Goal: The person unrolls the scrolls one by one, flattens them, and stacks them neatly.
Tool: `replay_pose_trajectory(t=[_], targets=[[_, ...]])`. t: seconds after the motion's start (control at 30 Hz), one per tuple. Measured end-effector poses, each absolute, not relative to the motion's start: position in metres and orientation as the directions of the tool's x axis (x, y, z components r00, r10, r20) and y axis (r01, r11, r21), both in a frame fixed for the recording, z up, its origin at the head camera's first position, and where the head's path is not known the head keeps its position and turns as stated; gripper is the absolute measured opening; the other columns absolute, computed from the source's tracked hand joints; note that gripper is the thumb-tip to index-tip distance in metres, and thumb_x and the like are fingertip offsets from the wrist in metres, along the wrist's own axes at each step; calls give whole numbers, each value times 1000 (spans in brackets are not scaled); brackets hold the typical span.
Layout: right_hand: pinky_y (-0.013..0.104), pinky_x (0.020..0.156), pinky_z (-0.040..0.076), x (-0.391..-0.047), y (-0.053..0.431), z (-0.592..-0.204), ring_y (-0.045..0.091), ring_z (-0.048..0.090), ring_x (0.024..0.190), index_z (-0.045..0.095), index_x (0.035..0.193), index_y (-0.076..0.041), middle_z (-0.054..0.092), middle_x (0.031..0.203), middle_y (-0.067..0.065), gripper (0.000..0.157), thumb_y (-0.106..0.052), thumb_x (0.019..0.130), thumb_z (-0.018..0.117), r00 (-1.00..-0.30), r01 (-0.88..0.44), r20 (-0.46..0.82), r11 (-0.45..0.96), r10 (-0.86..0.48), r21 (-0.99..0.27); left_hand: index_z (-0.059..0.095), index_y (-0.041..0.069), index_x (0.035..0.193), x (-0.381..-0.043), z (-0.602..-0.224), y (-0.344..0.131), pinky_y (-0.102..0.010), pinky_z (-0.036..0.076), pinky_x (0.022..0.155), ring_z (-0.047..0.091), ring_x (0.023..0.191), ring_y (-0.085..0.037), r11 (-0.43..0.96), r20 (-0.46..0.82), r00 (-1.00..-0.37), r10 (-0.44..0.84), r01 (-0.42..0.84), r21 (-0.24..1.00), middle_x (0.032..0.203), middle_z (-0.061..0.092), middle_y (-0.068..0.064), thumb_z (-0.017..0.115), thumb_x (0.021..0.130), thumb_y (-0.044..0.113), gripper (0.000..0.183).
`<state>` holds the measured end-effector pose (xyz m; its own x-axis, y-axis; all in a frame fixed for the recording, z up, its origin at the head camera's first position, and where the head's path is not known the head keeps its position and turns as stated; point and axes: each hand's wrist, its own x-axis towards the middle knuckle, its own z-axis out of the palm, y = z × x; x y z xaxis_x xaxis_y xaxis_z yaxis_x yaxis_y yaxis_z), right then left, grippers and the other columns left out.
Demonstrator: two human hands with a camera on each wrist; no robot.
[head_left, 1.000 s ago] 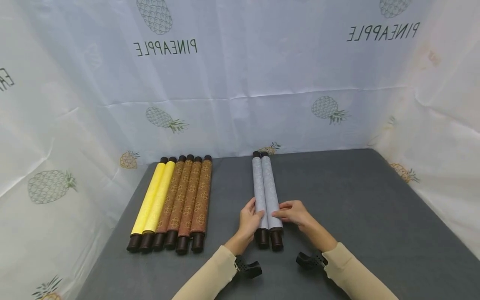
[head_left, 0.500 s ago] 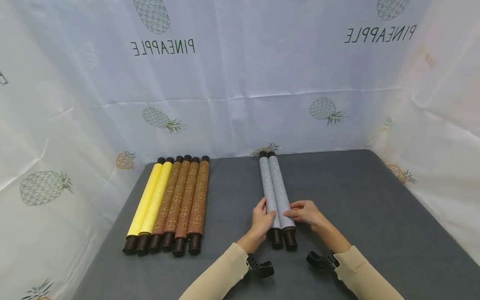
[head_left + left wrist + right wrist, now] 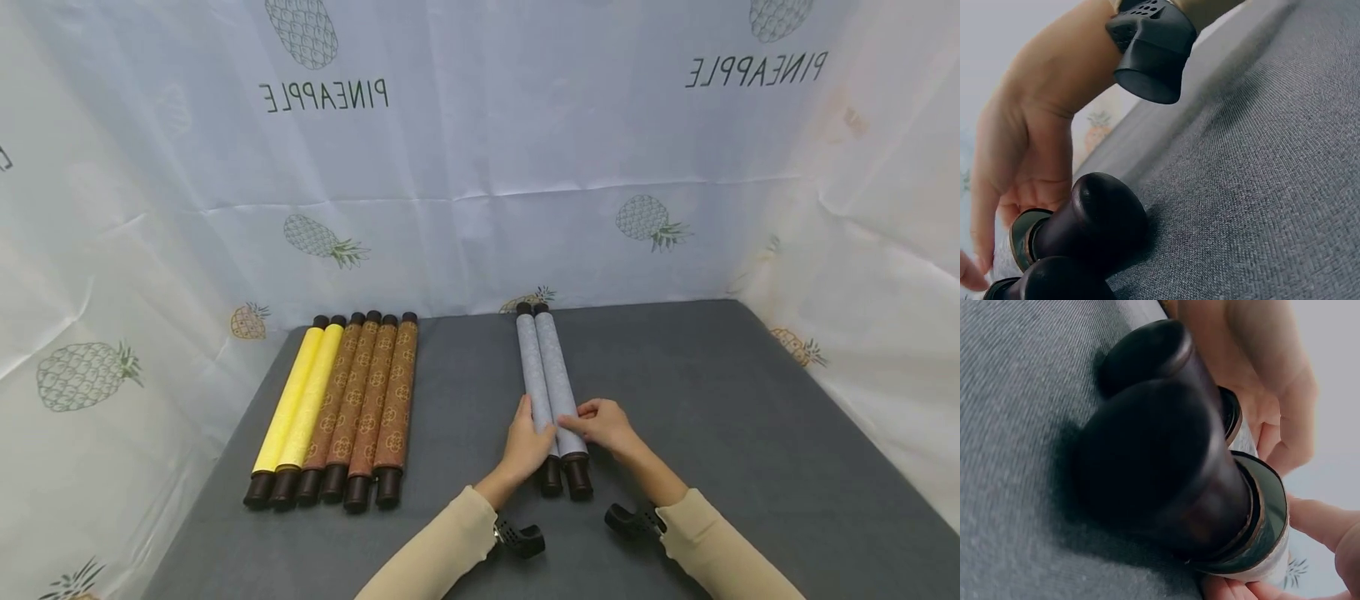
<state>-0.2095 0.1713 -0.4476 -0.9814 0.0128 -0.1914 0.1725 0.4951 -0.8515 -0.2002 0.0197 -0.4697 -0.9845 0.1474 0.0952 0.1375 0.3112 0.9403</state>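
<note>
Two light grey hanging scrolls, a left one (image 3: 532,367) and a right one (image 3: 555,367), lie rolled side by side on the table. My left hand (image 3: 527,442) holds the left scroll near its front end, thumb on top. From the other side my right hand (image 3: 609,427) pinches the right scroll between thumb and fingers. Dark roller knobs stick out at the front: the left scroll's knob (image 3: 1104,215) shows in the left wrist view, the right scroll's knob (image 3: 1154,462) in the right wrist view. Fingers under the scrolls are partly hidden.
To the left, two yellow scrolls (image 3: 303,400) and several brown patterned scrolls (image 3: 367,400) lie in a close row. The dark grey table (image 3: 720,417) stretches right. A white curtain (image 3: 480,150) with pineapple prints hangs behind and at both sides.
Both hands shifted the grey scrolls together a little to the right, then they stayed nearly still. The right thumb slid slightly left over its scroll. The row at left stayed put.
</note>
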Motion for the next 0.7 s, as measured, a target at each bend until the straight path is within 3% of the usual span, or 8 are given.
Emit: replay_pose_trajectory(t=[0.13,0.43,0.7], targets=[[31,66,58,-208,171,-448,17,66,75,57,112,19,67,102,31,48,-16,82,73,-982,172,-189,510,18,-843,21,-19,145,-201,-473,19,-55,30,114,30,141,-48,365,111,-982,152,160,917,151,23,-39,60,83,12,79],[36,70,56,-207,176,-449,31,66,87,56,116,14,65,104,30,47,-16,84,72,-995,97,-98,591,30,-801,30,-20,140,-202,-475,12,-55,32,114,34,139,-50,437,154,-980,123,192,879,148,30,-40,62,82,6,72],[52,94,51,-203,177,-450,47,56,117,51,128,12,55,128,35,51,-8,84,66,-999,-42,41,649,-17,-759,34,-14,142,-201,-472,8,-56,30,115,33,141,-45,441,192,-974,119,225,869,151,31,-33,56,83,2,65]])
